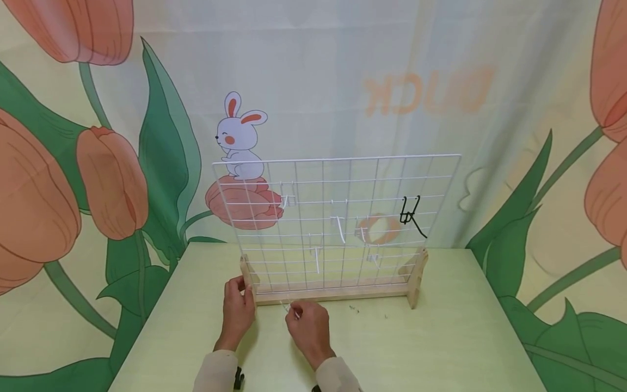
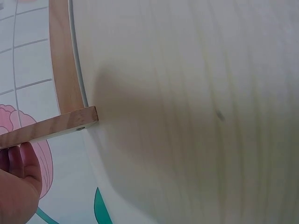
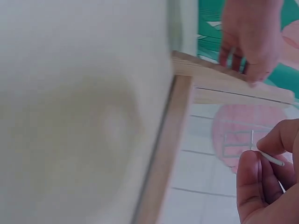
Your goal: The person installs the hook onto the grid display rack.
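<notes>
A white wire grid panel [image 1: 294, 220] stands upright in a wooden stand [image 1: 333, 294]. My left hand [image 1: 237, 313] grips the stand's left wooden upright [image 3: 219, 74], its fingers against the outer side in the left wrist view [image 2: 25, 161]. Just in front of the base, my right hand [image 1: 311, 329] pinches a white wire hook [image 3: 279, 162] between thumb and fingers. The hook's squared wire end sticks out toward the panel. Part of the hook is hidden by the fingers.
Several white hooks, one of them a hook [image 1: 340, 228] near mid-panel, hang on the grid. A black hook [image 1: 407, 216] hangs at its right. Small dark bits [image 1: 354, 309] lie on the pale table [image 1: 441, 348]. A printed curtain [image 1: 318, 81] hangs behind.
</notes>
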### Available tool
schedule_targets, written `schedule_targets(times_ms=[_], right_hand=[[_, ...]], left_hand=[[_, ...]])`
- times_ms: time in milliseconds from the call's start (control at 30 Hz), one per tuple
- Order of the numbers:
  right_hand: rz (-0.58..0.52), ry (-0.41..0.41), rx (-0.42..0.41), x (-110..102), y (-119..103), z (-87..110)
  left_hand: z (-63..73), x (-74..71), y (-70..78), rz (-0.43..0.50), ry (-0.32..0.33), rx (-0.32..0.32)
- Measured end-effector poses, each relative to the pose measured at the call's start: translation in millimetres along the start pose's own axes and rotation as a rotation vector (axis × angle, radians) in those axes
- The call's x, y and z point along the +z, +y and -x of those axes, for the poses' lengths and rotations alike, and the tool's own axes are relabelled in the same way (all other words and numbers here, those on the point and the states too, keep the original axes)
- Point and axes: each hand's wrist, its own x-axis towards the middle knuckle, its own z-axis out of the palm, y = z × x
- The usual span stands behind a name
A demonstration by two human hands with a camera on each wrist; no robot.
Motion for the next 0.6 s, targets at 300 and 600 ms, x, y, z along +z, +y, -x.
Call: schedule_targets(times_ms=[300,600], right_hand=[[-0.047,0.144,-0.128,-17.0,-34.7,-22.3],[-0.090,0.207,-0.188,-23.8,-56.7,-37.6]], left_hand=[[-1.5,-1.6,1.6,0.009,-0.004,0.010],[-1.8,-2.1,-0.9,0.007,-0.032,-0.022]])
